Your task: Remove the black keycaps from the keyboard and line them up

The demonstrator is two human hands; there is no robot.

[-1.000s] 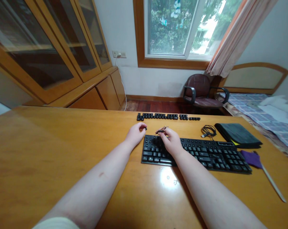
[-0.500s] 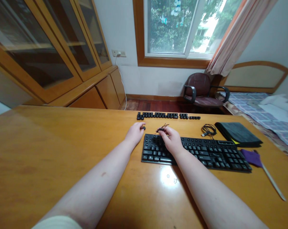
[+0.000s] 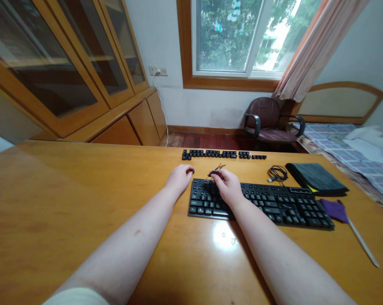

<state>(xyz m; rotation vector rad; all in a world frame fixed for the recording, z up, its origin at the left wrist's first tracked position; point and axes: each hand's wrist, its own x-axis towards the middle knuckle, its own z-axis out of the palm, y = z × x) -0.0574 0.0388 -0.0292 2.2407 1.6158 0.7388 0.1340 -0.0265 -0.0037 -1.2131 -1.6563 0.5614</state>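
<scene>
A black keyboard (image 3: 293,207) lies on the wooden desk, with bare spots in its upper left rows where keycaps are off. My left hand (image 3: 179,177) rests just off its upper left corner, fingers closed on a small black keycap (image 3: 192,171). Over the keyboard's left part, my right hand (image 3: 228,185) pinches a keycap puller (image 3: 214,172) by its dark handle. Thin brownish wires stick out from the puller on both sides of the fingers. The right hand hides some keys beneath it.
Along the desk's far edge runs a row of loose black keycaps (image 3: 213,153). To the right are a coiled USB cable (image 3: 277,173), a folded dark cloth (image 3: 317,176) and a purple cloth duster with a pale handle (image 3: 334,210). A chair (image 3: 264,118) stands beyond the desk.
My left fingers have shifted slightly around the keycap, which sits a little farther right and lower. The right hand and the puller stay almost where they were.
</scene>
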